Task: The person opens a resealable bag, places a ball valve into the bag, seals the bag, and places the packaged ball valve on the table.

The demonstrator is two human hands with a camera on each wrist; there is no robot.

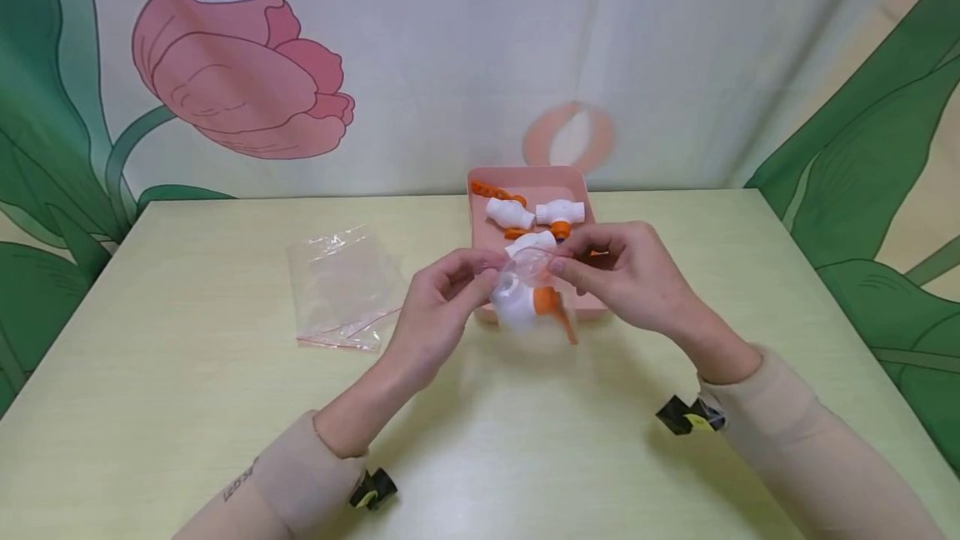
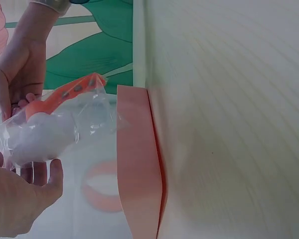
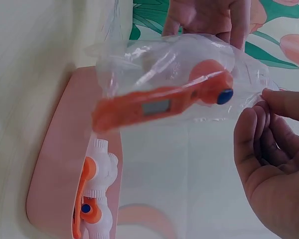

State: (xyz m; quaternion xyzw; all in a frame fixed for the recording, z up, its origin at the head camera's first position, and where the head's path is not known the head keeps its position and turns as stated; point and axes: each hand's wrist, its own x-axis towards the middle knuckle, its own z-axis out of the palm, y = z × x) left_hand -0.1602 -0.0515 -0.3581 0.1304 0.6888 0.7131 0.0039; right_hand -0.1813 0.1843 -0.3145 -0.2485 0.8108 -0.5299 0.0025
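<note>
A clear zip bag (image 3: 144, 62) with a white plastic ball valve (image 1: 516, 303) inside hangs between the hands, above the near end of the pink tray. The valve's orange lever handle (image 3: 134, 110), with a blue cap at its pivot, shows through the film in the right wrist view. My left hand (image 1: 438, 307) pinches the bag's top edge on the left between thumb and fingers. On the other side, my right hand (image 1: 633, 277) pinches the same edge. In the left wrist view the valve body (image 2: 45, 137) lies within the film.
The pink tray (image 1: 480, 223) holds several white valves (image 1: 560, 211) with orange handles. To its left, another clear zip bag (image 1: 341, 282) with a red seal line lies flat on the pale table (image 1: 187, 407). A printed curtain (image 1: 450, 65) hangs behind the table.
</note>
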